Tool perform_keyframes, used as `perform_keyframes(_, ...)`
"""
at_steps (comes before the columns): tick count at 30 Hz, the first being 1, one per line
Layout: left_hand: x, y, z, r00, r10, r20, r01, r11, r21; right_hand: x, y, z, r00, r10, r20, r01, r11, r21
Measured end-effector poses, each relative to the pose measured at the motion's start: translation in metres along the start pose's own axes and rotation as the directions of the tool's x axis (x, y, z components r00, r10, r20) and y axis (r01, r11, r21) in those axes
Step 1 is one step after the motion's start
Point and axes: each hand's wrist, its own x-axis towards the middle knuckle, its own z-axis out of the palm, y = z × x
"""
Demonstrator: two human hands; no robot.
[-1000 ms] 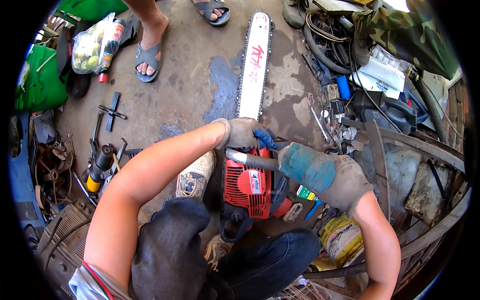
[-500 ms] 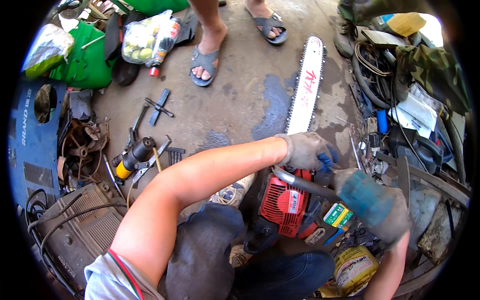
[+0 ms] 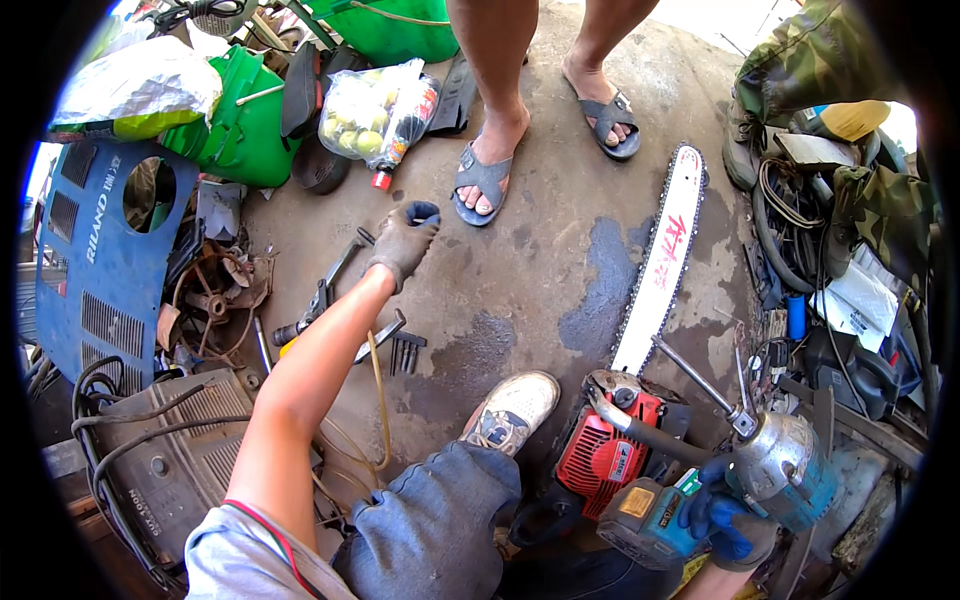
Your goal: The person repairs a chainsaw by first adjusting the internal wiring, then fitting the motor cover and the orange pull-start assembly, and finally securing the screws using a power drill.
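Observation:
My gloved left hand [image 3: 405,245] is stretched out over the floor, its fingers curled. It covers the spot of a dark crossed tool, so anything in its grip is hidden. At lower right my gloved right hand [image 3: 735,525] is wrapped round the handle of a teal cordless impact wrench [image 3: 785,470] with a long metal bit [image 3: 695,375]. The wrench's battery end lies over the rear of a red chainsaw [image 3: 605,445], near its handle. The saw's white guide bar [image 3: 660,260] points away from me along the floor.
Pliers-like tools [image 3: 340,270] lie beneath my left forearm. A person's sandalled feet [image 3: 485,185] stand ahead. At left are a blue metal panel [image 3: 110,250] and a grey machine [image 3: 180,470]. Cables and scrap [image 3: 790,240] crowd the right, beside another person's camouflage trouser leg [image 3: 810,60].
My left hand has left the chainsaw and swung left to the floor tools. The wrench has turned, its bit now pointing up and away near the saw. The view has shifted left.

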Motion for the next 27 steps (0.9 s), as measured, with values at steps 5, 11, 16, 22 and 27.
perform_keyframes(5, 0.077, -0.053, 0.028, 0.966, 0.257, -0.044, -0.223, 0.902, 0.369, -0.012, 0.017, -0.020, 0.975, -0.114, -0.190, 0.103, 0.992, -0.066)
perform_keyframes(11, 0.124, -0.075, 0.054, 0.988, 0.142, -0.053, -0.120, 0.947, 0.298, -0.012, 0.025, -0.024, 0.944, -0.148, -0.295, 0.119, 0.986, -0.112)
perform_keyframes(16, 0.109, -0.054, 0.074, 0.978, 0.199, -0.058, -0.172, 0.935, 0.311, -0.026, 0.021, -0.033, 0.916, -0.181, -0.358, 0.126, 0.977, -0.173)
perform_keyframes(22, 0.033, -0.050, 0.055, 0.998, -0.055, -0.011, 0.051, 0.970, -0.238, -0.031, 0.020, -0.038, 0.944, -0.203, -0.262, 0.114, 0.941, -0.319)
perform_keyframes(27, -0.094, 0.070, 0.064, 0.776, 0.348, 0.525, -0.132, 0.905, -0.405, -0.032, 0.035, -0.049, 0.938, -0.302, -0.172, 0.106, 0.719, -0.687)
